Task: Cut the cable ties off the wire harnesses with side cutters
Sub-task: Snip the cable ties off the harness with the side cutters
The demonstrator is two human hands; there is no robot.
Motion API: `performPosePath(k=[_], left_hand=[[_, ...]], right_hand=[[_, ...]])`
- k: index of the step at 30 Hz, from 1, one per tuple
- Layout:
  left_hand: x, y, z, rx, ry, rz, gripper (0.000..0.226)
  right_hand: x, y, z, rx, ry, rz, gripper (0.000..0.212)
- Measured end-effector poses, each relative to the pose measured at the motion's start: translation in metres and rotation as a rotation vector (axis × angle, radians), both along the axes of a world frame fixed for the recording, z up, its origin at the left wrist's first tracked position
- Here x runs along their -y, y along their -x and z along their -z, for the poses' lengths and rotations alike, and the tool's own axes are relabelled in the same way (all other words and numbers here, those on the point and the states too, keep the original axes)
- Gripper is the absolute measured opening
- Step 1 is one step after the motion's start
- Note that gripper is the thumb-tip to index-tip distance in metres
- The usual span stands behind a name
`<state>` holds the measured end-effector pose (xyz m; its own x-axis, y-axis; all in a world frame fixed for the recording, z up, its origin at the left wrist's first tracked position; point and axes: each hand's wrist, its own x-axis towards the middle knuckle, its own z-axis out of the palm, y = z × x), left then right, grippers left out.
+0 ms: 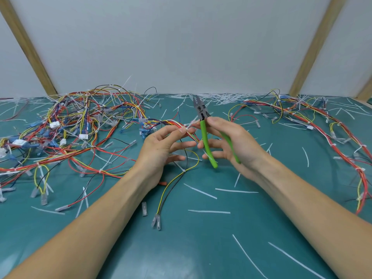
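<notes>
Above green mat (181, 248): left hand (161, 146) pinches cable tie (190, 125), right hand (231, 141) grips side cutters (204, 125).

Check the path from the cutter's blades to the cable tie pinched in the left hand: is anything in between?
Nothing visible blocks it. The left hand pinches the white cable tie on the wire harness. The side cutters in the right hand point up, blades above and beside the tie, not on it.
</notes>
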<state>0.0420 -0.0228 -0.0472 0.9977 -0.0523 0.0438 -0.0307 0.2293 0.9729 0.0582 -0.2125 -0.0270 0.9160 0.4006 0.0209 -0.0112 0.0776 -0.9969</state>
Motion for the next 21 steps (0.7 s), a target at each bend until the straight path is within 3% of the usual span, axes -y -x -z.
performPosePath(k=[8, 16, 21], left_hand=[[-0.0001, -0.0004, -0.0004, -0.028, 0.022, 0.025, 0.006], [0.0008, -0.0023, 0.0028, -0.009, 0.017, 0.043, 0.013], [0.0011, -0.0026, 0.0038, 0.017, 0.007, 0.023, 0.008]], right_hand=[[0.0055, -0.0048, -0.0034, -0.094, -0.371, -0.111, 0.026], [-0.0026, -0.0054, 0.0045, -0.055, -0.175, 0.066, 0.023], [-0.003, -0.0027, 0.0054, 0.025, -0.046, 0.051, 0.018]])
